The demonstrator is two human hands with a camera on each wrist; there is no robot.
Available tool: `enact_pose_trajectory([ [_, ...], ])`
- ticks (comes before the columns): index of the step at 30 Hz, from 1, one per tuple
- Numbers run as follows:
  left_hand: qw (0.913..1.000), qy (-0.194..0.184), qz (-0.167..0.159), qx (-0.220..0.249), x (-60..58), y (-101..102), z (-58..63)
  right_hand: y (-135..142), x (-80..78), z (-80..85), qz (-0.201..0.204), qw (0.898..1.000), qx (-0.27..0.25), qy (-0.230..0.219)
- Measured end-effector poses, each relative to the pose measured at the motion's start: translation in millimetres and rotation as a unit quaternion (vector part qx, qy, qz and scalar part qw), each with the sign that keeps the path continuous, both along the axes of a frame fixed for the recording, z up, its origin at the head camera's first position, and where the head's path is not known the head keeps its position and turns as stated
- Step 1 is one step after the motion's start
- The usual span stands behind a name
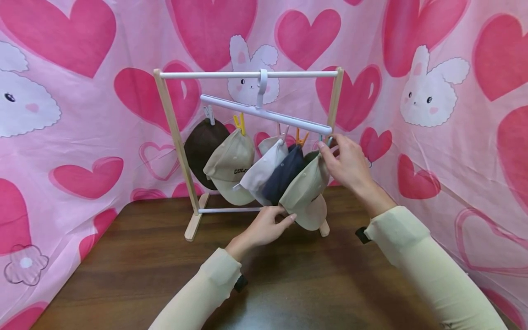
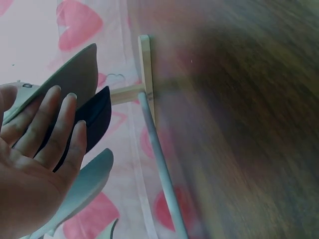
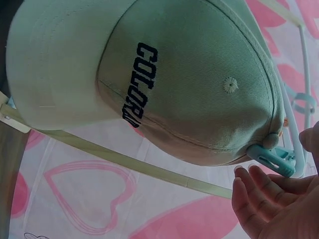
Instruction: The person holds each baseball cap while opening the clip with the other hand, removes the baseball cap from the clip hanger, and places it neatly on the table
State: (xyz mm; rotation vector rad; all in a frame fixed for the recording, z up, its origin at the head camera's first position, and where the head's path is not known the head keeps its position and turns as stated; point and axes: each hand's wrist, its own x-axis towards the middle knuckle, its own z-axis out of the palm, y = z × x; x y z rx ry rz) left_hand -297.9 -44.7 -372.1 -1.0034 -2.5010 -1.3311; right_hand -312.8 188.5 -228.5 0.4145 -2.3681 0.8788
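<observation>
A beige cap [image 1: 303, 183] hangs from the low right end of a tilted white hanger [image 1: 264, 113], held by a teal clip [image 3: 271, 160]. Dark lettering [image 3: 140, 84] runs across its front. My right hand [image 1: 348, 162] is at the clip, thumb and fingers apart on either side of it. From below, my left hand [image 1: 264, 224] touches the lower edge of this cap. Its fingers [image 2: 60, 124] are straight, beside the beige brim [image 2: 82, 74] and the navy brim [image 2: 97, 119]. Left of it hang a navy cap [image 1: 284, 174] and a white cap [image 1: 261, 176].
Another beige cap [image 1: 231, 162] and a dark brown cap [image 1: 202, 146] hang toward the hanger's raised left end. The hanger hooks over the top rail [image 1: 210, 74] of a wooden rack [image 1: 175, 123] on a brown table [image 1: 136, 266]. A pink heart-patterned cloth [image 1: 437, 151] stands behind.
</observation>
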Motion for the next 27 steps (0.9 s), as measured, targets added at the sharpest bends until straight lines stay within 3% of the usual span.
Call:
enact_pose_trajectory([
  [13,0.9997,0.016,0.014,0.012,1.4,5.7,1.5,-3.1,-0.7,-0.5,-0.005,1.0,-0.017,0.017],
  [27,0.9993,0.024,0.02,0.019,-0.1,8.6,0.3,-8.1,-0.6,0.7,-0.049,0.998,-0.015,0.026],
])
